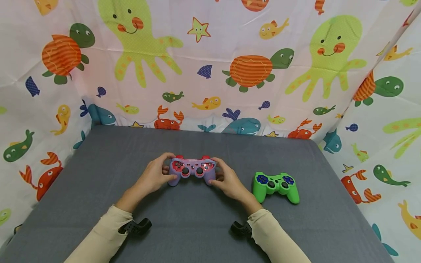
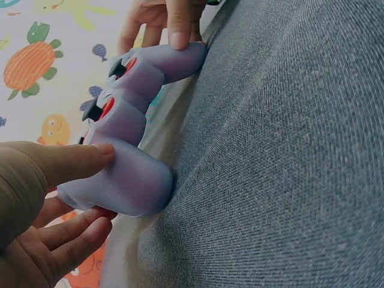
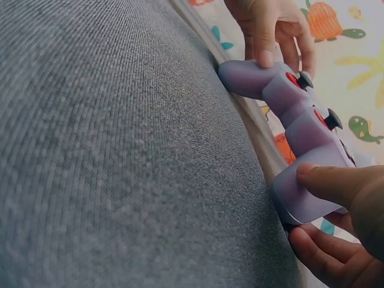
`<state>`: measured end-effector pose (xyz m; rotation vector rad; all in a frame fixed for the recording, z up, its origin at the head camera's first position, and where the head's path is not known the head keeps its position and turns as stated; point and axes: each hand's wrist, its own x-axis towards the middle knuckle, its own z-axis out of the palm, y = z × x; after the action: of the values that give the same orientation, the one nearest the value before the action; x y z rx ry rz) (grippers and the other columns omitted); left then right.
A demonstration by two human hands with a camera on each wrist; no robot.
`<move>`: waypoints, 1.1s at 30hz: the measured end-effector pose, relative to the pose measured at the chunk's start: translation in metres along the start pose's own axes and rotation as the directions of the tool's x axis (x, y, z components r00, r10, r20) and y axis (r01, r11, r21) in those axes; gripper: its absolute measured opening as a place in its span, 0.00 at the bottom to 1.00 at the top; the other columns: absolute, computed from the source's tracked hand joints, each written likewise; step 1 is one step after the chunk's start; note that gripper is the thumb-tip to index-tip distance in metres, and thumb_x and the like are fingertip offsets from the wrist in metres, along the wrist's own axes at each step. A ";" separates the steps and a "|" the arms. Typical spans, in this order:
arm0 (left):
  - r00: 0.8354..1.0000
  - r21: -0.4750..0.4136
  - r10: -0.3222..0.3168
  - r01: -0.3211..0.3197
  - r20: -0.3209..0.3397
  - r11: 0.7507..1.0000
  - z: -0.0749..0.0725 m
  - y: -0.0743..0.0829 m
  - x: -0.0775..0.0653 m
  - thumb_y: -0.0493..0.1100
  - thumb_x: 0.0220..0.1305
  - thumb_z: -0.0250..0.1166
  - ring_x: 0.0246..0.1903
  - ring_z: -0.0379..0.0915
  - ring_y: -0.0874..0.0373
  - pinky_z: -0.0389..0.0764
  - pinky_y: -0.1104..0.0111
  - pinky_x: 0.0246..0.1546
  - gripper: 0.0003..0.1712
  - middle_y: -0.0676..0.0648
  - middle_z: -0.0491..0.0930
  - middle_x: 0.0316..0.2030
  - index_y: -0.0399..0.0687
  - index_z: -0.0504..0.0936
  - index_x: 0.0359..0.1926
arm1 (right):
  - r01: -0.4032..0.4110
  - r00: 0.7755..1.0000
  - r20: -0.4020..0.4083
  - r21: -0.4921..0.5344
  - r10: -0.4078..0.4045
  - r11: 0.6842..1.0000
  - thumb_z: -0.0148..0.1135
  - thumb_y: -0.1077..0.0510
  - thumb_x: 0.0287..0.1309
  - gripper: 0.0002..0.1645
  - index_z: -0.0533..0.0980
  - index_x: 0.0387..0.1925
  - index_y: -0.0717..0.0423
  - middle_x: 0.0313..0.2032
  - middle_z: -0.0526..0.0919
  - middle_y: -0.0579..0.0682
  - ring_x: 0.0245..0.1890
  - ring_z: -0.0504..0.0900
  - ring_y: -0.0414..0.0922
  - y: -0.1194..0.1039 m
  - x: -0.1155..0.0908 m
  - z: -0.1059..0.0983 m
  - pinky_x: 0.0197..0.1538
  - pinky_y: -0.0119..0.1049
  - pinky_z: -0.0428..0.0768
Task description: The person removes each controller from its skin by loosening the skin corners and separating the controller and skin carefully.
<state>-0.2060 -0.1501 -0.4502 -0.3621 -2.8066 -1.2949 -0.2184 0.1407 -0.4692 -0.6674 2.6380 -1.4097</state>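
Note:
A game controller [image 1: 192,168] in a translucent lilac cover, with red showing beneath and two black thumbsticks, is held at both ends over the far middle of the table. My left hand [image 1: 154,173] grips its left handle, thumb on the near face and fingers round the back. On the opposite handle, my right hand [image 1: 229,179] has the same kind of grip. In the left wrist view the lilac controller [image 2: 135,120] stands tilted, its handle ends right at the grey cloth. The right wrist view shows the right thumb [image 3: 330,180] pressed on the cover.
A green game controller [image 1: 276,186] with dark blue button pads lies to the right of my right hand. Grey cloth [image 1: 194,233] covers the table. Curtains [image 1: 204,47] printed with sea animals hang behind and at both sides. Black straps [image 1: 136,226] are on both wrists.

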 end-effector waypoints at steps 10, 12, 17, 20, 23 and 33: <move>1.000 0.026 0.017 -0.016 -0.009 1.000 -0.001 0.001 0.000 0.36 0.52 0.79 0.46 0.82 0.47 0.83 0.51 0.47 0.36 0.38 0.76 0.61 0.46 0.72 0.59 | 0.000 1.000 0.001 -0.005 0.000 1.000 0.73 0.65 0.57 0.44 0.63 0.71 0.50 0.64 0.75 0.62 0.48 0.86 0.55 -0.002 0.001 -0.001 0.49 0.48 0.85; 1.000 0.037 0.017 -0.017 -0.010 0.999 -0.001 0.002 0.000 0.37 0.51 0.80 0.44 0.81 0.50 0.82 0.54 0.45 0.36 0.39 0.77 0.59 0.47 0.72 0.58 | -0.004 1.000 -0.002 -0.006 0.004 1.000 0.73 0.65 0.56 0.44 0.63 0.71 0.49 0.63 0.76 0.62 0.48 0.86 0.55 -0.003 0.001 0.000 0.49 0.48 0.85; 1.000 0.065 0.030 -0.030 -0.006 0.997 -0.002 0.003 0.001 0.39 0.49 0.82 0.35 0.75 0.54 0.74 0.61 0.37 0.36 0.44 0.79 0.43 0.49 0.71 0.56 | -0.001 1.000 -0.011 -0.008 0.001 1.000 0.73 0.66 0.56 0.44 0.63 0.71 0.50 0.63 0.76 0.62 0.47 0.87 0.54 -0.003 0.002 0.000 0.48 0.48 0.85; 0.999 0.074 0.046 -0.046 -0.001 0.996 -0.002 0.001 0.002 0.39 0.48 0.82 0.33 0.72 0.55 0.71 0.63 0.35 0.36 0.46 0.77 0.36 0.50 0.71 0.55 | -0.002 1.000 -0.012 -0.008 0.002 1.000 0.73 0.66 0.56 0.44 0.63 0.70 0.51 0.62 0.77 0.61 0.47 0.87 0.54 -0.003 0.001 0.000 0.48 0.47 0.85; 0.998 0.077 0.063 -0.063 0.004 0.995 -0.002 0.000 0.002 0.39 0.48 0.82 0.33 0.71 0.55 0.70 0.63 0.35 0.36 0.46 0.76 0.35 0.50 0.70 0.54 | 0.003 1.000 -0.003 -0.021 -0.003 1.000 0.73 0.65 0.57 0.44 0.62 0.71 0.51 0.60 0.79 0.61 0.48 0.86 0.54 -0.002 0.001 0.000 0.49 0.47 0.85; 0.992 0.072 0.128 -0.127 -0.007 0.989 -0.001 -0.005 0.000 0.39 0.49 0.81 0.34 0.72 0.55 0.72 0.64 0.36 0.34 0.45 0.76 0.42 0.49 0.71 0.53 | 0.006 1.000 0.007 -0.055 -0.005 0.998 0.70 0.63 0.60 0.43 0.60 0.72 0.49 0.51 0.84 0.59 0.53 0.85 0.55 -0.006 -0.002 0.003 0.52 0.50 0.84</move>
<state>-0.2072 -0.1539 -0.4527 -0.5198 -2.7603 -1.1648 -0.2136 0.1363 -0.4665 -0.6845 2.6802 -1.3383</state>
